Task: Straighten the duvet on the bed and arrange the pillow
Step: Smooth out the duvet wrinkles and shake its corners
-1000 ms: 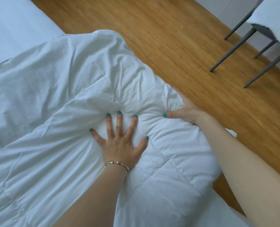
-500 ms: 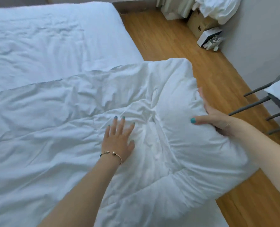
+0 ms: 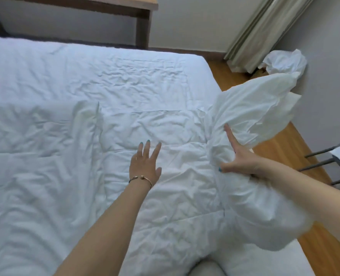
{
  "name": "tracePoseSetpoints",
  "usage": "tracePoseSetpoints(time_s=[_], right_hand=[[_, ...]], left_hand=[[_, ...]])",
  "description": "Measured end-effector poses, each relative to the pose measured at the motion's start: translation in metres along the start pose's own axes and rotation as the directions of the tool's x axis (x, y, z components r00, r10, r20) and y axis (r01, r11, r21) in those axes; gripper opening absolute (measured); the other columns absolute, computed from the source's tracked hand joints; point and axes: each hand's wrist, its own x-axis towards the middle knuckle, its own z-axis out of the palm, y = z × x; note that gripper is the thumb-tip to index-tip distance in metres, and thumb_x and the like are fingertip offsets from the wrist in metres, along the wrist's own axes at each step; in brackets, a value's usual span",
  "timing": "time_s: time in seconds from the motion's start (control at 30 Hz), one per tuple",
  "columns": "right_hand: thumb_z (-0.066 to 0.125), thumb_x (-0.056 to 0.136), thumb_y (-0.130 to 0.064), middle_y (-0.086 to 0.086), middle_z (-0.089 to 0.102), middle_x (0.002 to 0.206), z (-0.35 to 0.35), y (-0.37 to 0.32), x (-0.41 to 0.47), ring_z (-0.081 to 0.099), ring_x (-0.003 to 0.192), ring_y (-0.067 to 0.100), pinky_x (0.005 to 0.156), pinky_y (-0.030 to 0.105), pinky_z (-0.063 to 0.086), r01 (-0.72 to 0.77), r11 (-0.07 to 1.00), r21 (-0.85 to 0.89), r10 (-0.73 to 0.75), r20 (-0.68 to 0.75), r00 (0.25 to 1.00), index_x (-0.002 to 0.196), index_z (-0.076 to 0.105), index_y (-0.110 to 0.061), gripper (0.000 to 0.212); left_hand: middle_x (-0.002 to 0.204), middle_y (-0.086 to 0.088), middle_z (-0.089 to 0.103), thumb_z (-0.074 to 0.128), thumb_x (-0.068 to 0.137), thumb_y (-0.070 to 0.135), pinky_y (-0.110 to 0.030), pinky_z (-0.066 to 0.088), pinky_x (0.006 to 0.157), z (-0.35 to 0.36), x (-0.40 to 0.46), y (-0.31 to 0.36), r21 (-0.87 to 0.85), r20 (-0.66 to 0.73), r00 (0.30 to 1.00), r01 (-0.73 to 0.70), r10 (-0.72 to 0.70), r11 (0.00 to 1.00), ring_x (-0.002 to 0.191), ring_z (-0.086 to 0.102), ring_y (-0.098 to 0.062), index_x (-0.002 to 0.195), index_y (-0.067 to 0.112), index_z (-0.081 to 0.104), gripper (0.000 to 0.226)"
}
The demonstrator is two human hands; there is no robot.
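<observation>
White duvet [image 3: 85, 156] on bed; right hand [image 3: 238, 156] lifts corner, left hand [image 3: 145, 166] flat.

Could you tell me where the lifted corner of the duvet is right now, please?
In the head view it is at the right, raised over the bed's right edge, held by the right hand.

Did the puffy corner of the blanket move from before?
Yes. The duvet corner was slumped over the bed edge earlier; now the right hand has lifted it up, out over the wooden floor.
</observation>
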Motion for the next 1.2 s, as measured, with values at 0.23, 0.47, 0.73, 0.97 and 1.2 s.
tracePoseSetpoints(time_s=[0.23, 0.47, 0.73, 0.97, 1.2], right_hand=[[0.079, 0.073, -0.019, -0.007, -0.004, 0.161, 0.202, -0.109, 0.047, 0.007, 0.147, 0.012, 0.105, 0.012, 0.016, 0.026, 0.978, -0.207, 0.024, 0.236, 0.972, 0.148, -0.02, -0.039, 0.126], [0.071, 0.074, -0.051, 0.016, 0.012, 0.145, 0.32, -0.136, 0.054, 0.033, 0.126, 0.039, 0.1, 0.046, 0.037, -0.233, 0.705, -0.67, 0.0, -0.329, 0.944, 0.133, -0.043, -0.043, 0.129], [0.068, 0.058, -0.073, 0.016, -0.005, 0.152, 0.298, -0.135, 0.044, 0.007, 0.14, 0.043, 0.107, 0.065, 0.011, -0.467, 0.565, -0.68, -0.046, -0.591, 0.805, 0.145, -0.029, -0.033, 0.135], [0.077, 0.073, -0.025, 0.013, 0.052, 0.118, 0.303, -0.126, 0.044, 0.059, 0.08, 0.026, 0.074, 0.035, 0.05, -0.371, 0.923, -0.098, 0.3, -0.42, 0.857, 0.146, -0.023, -0.041, 0.125], [0.057, 0.078, -0.005, -0.004, 0.065, 0.084, 0.295, -0.117, 0.045, 0.059, 0.073, 0.012, 0.061, 0.013, 0.044, -0.148, 0.987, -0.06, 0.14, -0.123, 0.983, 0.135, 0.051, -0.03, 0.063]], left_hand=[[0.161, -0.005, -0.013, 0.027, 0.094, 0.062, -0.053, -0.004, 0.116, 0.033, -0.061, -0.142, 0.049, 0.012, 0.982, 0.186, -0.187, 0.981, 0.146, -0.016, -0.029, 0.152, 0.032, -0.01, 0.075], [0.158, 0.003, -0.025, 0.036, 0.083, 0.074, -0.068, -0.006, 0.105, 0.075, -0.088, -0.222, -0.049, 0.014, 0.985, 0.171, -0.171, 0.984, 0.143, -0.028, -0.027, 0.149, 0.045, -0.011, 0.085], [0.159, 0.001, -0.021, 0.036, 0.085, 0.071, -0.072, -0.01, 0.1, 0.084, -0.084, -0.225, -0.055, -0.009, 0.991, 0.13, -0.13, 0.99, 0.143, -0.026, -0.03, 0.149, 0.042, -0.011, 0.085], [0.158, 0.0, -0.024, 0.039, 0.086, 0.067, -0.073, -0.007, 0.102, 0.078, -0.083, -0.221, -0.084, 0.04, 0.989, 0.143, -0.14, 0.986, 0.142, -0.029, -0.03, 0.15, 0.041, -0.009, 0.084], [0.16, 0.002, -0.019, 0.043, 0.088, 0.053, -0.071, -0.005, 0.106, 0.07, -0.079, -0.208, -0.145, 0.078, 0.977, 0.208, -0.198, 0.967, 0.143, -0.026, -0.029, 0.151, 0.041, 0.002, 0.076]])
